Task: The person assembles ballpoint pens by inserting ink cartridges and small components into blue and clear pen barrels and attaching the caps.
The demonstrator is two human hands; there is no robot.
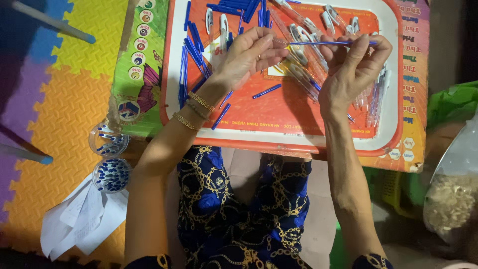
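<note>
Head view shows a thin blue pen refill (323, 43) held level between both hands above a red tray with a white rim (398, 74). The right hand (354, 67) is closed on the refill's right end, fingers curled around it. The left hand (249, 52) pinches the left end, where a clear pen barrel (284, 44) meets the refill; whether the refill sits inside the barrel cannot be told.

Beneath the hands, the tray carries loose blue refills (191, 55) along its left side and top edge, a heap of clear pen barrels (303, 74) in the middle and right, and white pen clips (221, 25) near the top. The tray rests on a small table with a colourful printed top (137, 65).

On the foam mat floor (69, 109), just left of the table, stand two clear round tubs of small blue and white pen parts (110, 159). White paper (82, 219) lies just below them. A clear bag (455, 184) sits at the far right.
</note>
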